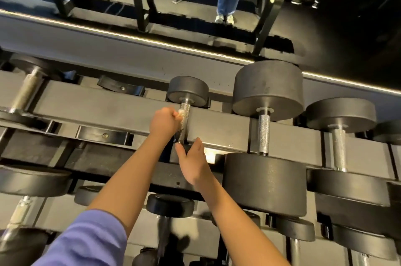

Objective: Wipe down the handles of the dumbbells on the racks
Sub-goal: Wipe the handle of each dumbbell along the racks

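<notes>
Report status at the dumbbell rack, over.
Left hand grips white wipe against small dumbbell's handle. Right hand rests at its near end. Big dumbbell close on the right, clear of both hands.

Small black dumbbell (188,92), racked, knurled handle (185,121)
</notes>
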Tool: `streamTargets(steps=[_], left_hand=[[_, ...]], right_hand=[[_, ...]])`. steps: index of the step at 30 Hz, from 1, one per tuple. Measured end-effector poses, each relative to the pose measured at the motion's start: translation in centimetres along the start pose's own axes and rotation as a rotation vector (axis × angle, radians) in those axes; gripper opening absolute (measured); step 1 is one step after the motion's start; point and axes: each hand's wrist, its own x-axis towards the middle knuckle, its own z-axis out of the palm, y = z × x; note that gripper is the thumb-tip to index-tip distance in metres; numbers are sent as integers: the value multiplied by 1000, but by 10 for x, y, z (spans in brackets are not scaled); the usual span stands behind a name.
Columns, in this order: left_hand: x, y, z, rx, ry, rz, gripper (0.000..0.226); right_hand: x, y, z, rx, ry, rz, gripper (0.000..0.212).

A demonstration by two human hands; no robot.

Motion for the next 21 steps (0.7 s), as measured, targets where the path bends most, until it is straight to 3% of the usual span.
streamTargets(steps=[4,9,14,17,21], left_hand=[[-12,-4,3,51,4,3,15],[-12,-4,5,89,23,-3,20],[-12,-15,9,84,62,157,17],[4,-20,2,60,2,218,19],[27,-17,-9,4,-86,197,17]], right_hand=[[4,5,1,-25,8,-30,81],[1,6,3,-18,26,-33,80],[0,6,5,57,69,-23,77],[1,5,13,110,168,7,66],[5,-9,22,183,199,146,76]])
